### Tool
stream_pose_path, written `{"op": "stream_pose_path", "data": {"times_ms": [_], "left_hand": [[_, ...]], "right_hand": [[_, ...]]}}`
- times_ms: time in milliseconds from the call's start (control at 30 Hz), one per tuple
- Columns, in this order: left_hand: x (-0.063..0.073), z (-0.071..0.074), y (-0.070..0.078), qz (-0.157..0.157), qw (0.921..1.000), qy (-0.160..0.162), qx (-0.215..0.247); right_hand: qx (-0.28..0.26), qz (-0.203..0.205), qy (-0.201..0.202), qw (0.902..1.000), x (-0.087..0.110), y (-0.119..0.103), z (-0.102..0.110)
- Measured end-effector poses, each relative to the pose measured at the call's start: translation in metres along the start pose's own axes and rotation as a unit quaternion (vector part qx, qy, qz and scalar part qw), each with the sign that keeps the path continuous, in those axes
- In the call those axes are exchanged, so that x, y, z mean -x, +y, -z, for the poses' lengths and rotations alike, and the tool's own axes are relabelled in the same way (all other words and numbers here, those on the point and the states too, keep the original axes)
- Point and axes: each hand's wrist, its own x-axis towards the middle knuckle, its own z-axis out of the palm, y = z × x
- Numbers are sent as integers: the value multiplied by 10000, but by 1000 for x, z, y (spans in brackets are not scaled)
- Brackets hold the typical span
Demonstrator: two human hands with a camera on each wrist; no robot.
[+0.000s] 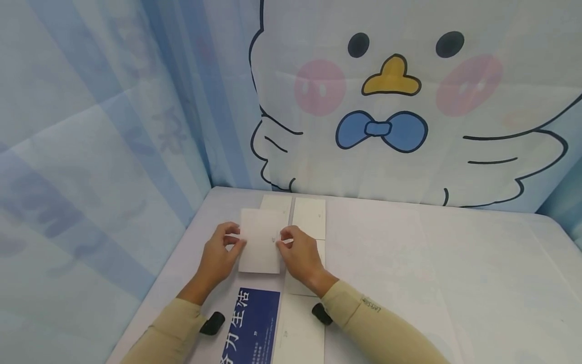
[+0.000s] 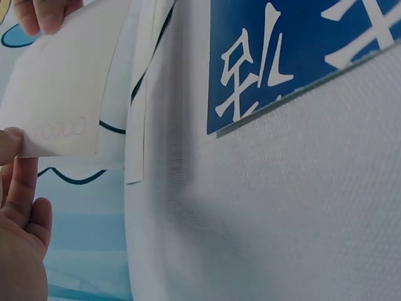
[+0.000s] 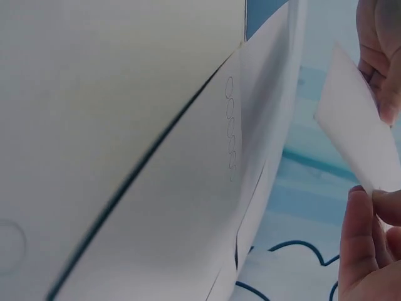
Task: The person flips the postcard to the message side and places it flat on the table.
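Note:
Both hands hold up a white postcard (image 1: 260,242) above the table. My left hand (image 1: 218,255) pinches its left edge between thumb and fingers. On the opposite edge, my right hand (image 1: 300,255) has a pinch grip. A row of small printed circles runs along one border of the postcard (image 2: 62,94) in the left wrist view. Behind it lies another white card (image 1: 276,201), partly covered by the held one. Nearer me is a blue card (image 1: 254,323) with large white characters, cut off by the bottom of the head view.
White cards lie in a column to the right, among them a far card (image 1: 309,217) and a near card (image 1: 302,328). My right forearm crosses that column. The white table (image 1: 432,283) meets a printed curtain (image 1: 386,172) at the back and a blue curtain (image 1: 91,151) at the left.

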Motion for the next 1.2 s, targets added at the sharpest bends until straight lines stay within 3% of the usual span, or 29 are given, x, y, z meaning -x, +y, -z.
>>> {"op": "stream_pose_path", "data": {"times_ms": [133,267,533,667,1000,1200], "left_hand": [[0,0,-2,-183,9992,-34,-357],[0,-1,-3,-267,9966,-337,-696],[0,-3,-10,358,9842,-1375,-1053],[2,-5,-12,392,9763,-1648,-1350],[3,-12,-17,640,9586,-2115,-1795],[5,-14,-17,705,9532,-2240,-1902]], "right_hand": [[236,44,-166,9996,0,0,0],[876,56,-318,9956,0,2,0],[1809,8,-1046,9779,1,5,-3],[2162,-4,-1277,9680,0,7,-6],[2610,19,-1564,9526,-4,9,-11],[2491,-98,-1736,9527,-4,10,-10]]}}
